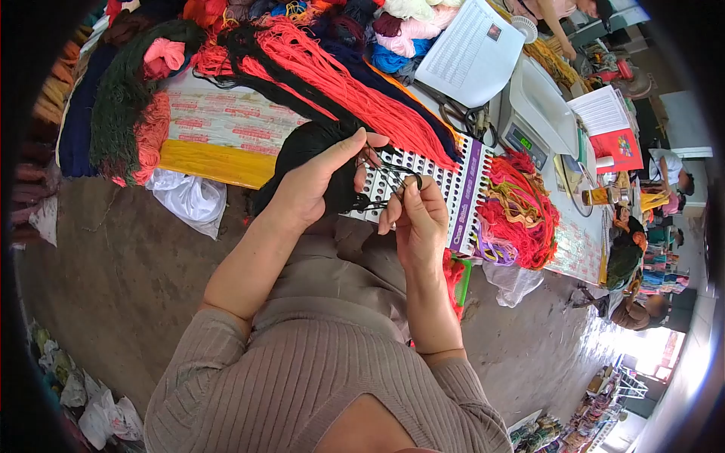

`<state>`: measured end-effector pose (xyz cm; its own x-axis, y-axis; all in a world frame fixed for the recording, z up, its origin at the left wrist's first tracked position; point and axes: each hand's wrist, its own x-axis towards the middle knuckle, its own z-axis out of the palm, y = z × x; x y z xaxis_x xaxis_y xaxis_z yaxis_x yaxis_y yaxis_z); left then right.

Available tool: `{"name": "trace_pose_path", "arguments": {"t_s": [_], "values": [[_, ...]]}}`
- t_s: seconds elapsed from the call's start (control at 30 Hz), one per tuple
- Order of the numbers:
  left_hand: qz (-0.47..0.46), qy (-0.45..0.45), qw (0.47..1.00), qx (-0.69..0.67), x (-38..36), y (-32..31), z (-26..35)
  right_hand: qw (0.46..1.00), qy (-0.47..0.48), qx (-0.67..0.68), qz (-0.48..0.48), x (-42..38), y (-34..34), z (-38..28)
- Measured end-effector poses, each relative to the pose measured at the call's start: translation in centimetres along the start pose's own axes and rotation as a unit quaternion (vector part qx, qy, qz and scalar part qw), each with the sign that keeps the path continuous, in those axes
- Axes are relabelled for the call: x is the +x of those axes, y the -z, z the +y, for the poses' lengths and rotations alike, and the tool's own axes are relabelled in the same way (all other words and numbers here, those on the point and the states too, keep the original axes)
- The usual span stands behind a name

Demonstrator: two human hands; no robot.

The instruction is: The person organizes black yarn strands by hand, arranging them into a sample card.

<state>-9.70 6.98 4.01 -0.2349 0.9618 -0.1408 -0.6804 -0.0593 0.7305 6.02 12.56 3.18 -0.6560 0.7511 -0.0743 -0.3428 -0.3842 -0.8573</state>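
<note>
My left hand (325,177) is closed around strands at the end of a black thread skein (298,155), whose bulk hangs beside the wrist. My right hand (419,215) pinches black strands between thumb and fingers, and short pieces stretch between the two hands. Beneath them lies a white punched card (457,200) with rows of holes and a purple printed strip. Past the hands, a long coral-red thread bundle (340,83) and a dark navy one run along the table. A tangle of red, orange and purple thread (521,204) sits at the card's right.
A white weighing scale (529,113) with a green display stands at the right, with scissors (476,124) and a printed sheet (472,53) nearby. Dark green skeins (124,106) drape over the table's left edge. White plastic bags (189,200) hang below. Other people work farther right.
</note>
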Motion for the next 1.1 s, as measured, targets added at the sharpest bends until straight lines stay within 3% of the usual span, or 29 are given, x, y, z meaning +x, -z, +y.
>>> {"name": "trace_pose_path", "arguments": {"t_s": [0.37,0.47,0.53,0.57,0.63,0.7,0.77,0.8,0.9,0.97,1.1], "values": [[0.015,-0.002,1.0,0.004,0.0,-0.5,0.5,1.0,0.004,0.002,0.027,0.1,-0.3,-0.1],[0.011,0.005,1.0,-0.008,-0.1,-0.2,0.7,0.99,-0.132,-0.014,-0.053,-0.3,-0.7,-1.0],[-0.043,0.008,0.994,0.101,-0.2,0.0,0.8,0.965,-0.187,0.015,-0.185,-0.5,0.1,-1.2],[-0.044,0.008,0.994,0.101,-0.2,0.1,0.8,0.97,-0.151,0.018,-0.188,-0.7,0.2,-1.4],[-0.07,0.027,0.995,0.062,-0.3,0.3,0.9,0.989,-0.002,0.109,-0.101,-0.3,0.8,-0.8],[-0.088,0.043,0.995,0.008,-0.3,0.6,1.1,0.974,0.032,0.224,0.005,1.0,1.6,-1.0],[-0.051,0.036,0.998,-0.003,-0.5,-0.4,0.9,0.979,0.028,0.197,0.053,1.6,2.1,-0.9],[-0.012,0.031,0.999,-0.015,-0.6,-0.9,0.9,0.992,0.044,0.101,0.064,1.5,1.7,-0.6],[-0.066,-0.01,0.998,0.012,-0.3,-0.8,0.1,0.98,0.065,-0.176,0.061,1.0,0.0,0.0],[-0.07,0.041,0.997,0.001,-0.6,-0.9,-0.3,0.969,0.113,-0.218,0.024,1.0,-1.1,0.7],[-0.085,0.068,0.994,0.016,-0.7,-0.9,-0.3,0.98,0.042,-0.191,0.023,1.0,-1.3,0.8]]}}
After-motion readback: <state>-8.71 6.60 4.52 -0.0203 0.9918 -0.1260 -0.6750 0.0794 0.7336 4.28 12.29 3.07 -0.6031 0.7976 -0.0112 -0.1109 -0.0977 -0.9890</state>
